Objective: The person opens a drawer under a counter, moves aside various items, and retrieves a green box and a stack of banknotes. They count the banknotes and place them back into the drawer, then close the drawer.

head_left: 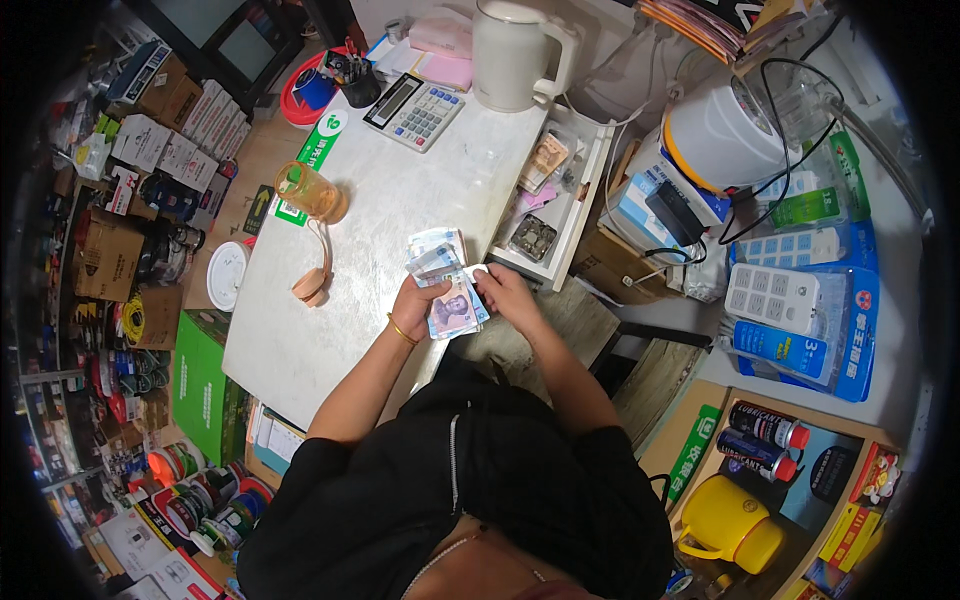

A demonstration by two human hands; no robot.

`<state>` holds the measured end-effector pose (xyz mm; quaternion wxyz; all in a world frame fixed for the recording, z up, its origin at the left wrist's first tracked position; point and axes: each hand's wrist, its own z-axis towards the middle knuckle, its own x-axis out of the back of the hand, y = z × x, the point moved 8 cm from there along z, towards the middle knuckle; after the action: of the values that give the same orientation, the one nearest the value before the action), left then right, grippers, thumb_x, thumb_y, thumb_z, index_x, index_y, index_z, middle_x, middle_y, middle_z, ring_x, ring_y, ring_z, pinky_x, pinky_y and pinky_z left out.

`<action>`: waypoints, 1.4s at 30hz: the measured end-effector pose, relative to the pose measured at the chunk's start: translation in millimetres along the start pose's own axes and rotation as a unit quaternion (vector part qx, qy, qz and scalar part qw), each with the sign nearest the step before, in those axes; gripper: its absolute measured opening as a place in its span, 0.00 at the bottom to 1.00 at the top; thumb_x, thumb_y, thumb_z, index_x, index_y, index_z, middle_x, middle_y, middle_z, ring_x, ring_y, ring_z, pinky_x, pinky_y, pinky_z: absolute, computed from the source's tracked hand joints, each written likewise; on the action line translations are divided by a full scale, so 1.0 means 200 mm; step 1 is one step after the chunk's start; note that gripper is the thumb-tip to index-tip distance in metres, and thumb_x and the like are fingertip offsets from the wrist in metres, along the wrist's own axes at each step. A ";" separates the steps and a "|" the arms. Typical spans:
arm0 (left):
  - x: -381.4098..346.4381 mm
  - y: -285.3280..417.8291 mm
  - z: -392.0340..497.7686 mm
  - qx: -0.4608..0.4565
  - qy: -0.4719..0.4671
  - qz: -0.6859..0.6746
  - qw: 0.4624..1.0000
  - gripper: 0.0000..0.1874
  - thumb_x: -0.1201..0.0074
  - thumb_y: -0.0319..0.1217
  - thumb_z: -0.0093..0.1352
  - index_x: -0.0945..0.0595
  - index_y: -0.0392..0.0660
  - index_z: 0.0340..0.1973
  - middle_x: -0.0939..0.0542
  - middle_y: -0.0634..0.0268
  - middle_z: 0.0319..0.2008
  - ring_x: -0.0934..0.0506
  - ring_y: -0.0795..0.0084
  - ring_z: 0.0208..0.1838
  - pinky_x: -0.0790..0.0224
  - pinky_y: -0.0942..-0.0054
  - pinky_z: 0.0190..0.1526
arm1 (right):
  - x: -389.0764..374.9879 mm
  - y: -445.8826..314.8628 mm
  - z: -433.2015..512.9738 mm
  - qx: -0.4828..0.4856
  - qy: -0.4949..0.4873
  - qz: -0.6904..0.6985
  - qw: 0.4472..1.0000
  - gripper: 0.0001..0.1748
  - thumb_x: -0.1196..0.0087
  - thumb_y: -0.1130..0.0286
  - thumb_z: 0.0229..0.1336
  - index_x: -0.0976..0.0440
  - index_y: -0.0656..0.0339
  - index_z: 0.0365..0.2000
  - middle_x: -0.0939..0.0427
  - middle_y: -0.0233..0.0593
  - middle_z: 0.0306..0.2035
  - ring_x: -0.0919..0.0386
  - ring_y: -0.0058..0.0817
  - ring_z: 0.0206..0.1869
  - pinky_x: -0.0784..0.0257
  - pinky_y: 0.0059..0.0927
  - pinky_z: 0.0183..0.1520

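Observation:
My left hand [424,303] grips a fanned stack of banknotes [452,306] above the edge of the white desk [367,187], its thumb lying across the notes. A bracelet circles that wrist. Close by on the right, my right hand [505,289] pinches a small pale slip or note end at the stack's side. An open drawer [592,180] behind it holds more banknotes [545,160] and a clear box of coins [533,238]. On the desk stands an amber bottle [312,193] with a strap and its cap [308,287] beside it.
At the desk's far end are a calculator [414,112], a pen holder [361,86] and a white electric kettle [514,56]. Packaged power strips [772,298], a yellow jug [727,521] and spray cans [757,453] are at the right. Stocked shelves fill the left side.

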<state>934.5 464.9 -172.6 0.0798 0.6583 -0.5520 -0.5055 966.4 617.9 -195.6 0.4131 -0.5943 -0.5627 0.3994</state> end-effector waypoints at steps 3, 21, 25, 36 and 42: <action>-0.02 -0.01 0.01 0.003 -0.019 -0.017 1.000 0.24 0.47 0.16 0.64 0.27 0.36 0.56 0.20 0.56 0.49 0.19 0.61 0.49 0.23 0.61 0.53 | 0.05 -0.11 -0.02 0.068 0.076 -0.017 0.995 0.18 0.42 0.60 0.61 0.27 0.66 0.24 0.28 0.36 0.20 0.31 0.22 0.22 0.36 0.30 0.26; -0.06 0.07 0.01 -0.027 -0.057 -0.072 0.995 0.27 0.43 0.16 0.61 0.27 0.39 0.57 0.20 0.58 0.50 0.20 0.62 0.52 0.26 0.62 0.56 | 0.04 -0.65 -0.26 0.362 0.187 -0.232 0.883 0.18 0.36 0.69 0.51 0.33 0.62 0.15 0.34 0.42 0.16 0.35 0.38 0.17 0.42 0.38 0.21; -0.06 0.07 0.02 -0.020 -0.115 -0.111 0.987 0.29 0.43 0.17 0.62 0.29 0.40 0.59 0.21 0.58 0.52 0.22 0.59 0.56 0.29 0.60 0.59 | 0.03 -0.65 -0.26 0.343 0.179 -0.211 0.898 0.18 0.37 0.70 0.52 0.34 0.64 0.15 0.36 0.41 0.15 0.37 0.35 0.17 0.44 0.37 0.21; -0.15 0.12 0.02 -0.043 -0.159 -0.158 0.974 0.29 0.42 0.19 0.62 0.30 0.40 0.60 0.22 0.57 0.53 0.23 0.59 0.56 0.30 0.59 0.61 | 0.00 -0.73 -0.31 0.386 0.213 -0.250 0.862 0.19 0.36 0.69 0.51 0.34 0.61 0.14 0.35 0.41 0.15 0.34 0.40 0.17 0.42 0.40 0.21; -0.16 0.12 0.03 -0.027 -0.166 -0.117 0.979 0.28 0.42 0.18 0.62 0.29 0.40 0.58 0.22 0.58 0.51 0.22 0.61 0.54 0.28 0.60 0.59 | 0.02 -0.75 -0.28 0.367 0.199 -0.192 0.888 0.20 0.37 0.70 0.52 0.36 0.63 0.14 0.37 0.41 0.14 0.38 0.35 0.16 0.45 0.37 0.20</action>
<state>918.8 484.5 -140.0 -0.0551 0.6225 -0.4632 -0.6284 968.1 623.0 -35.3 0.7734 -0.3476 -0.3858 0.3635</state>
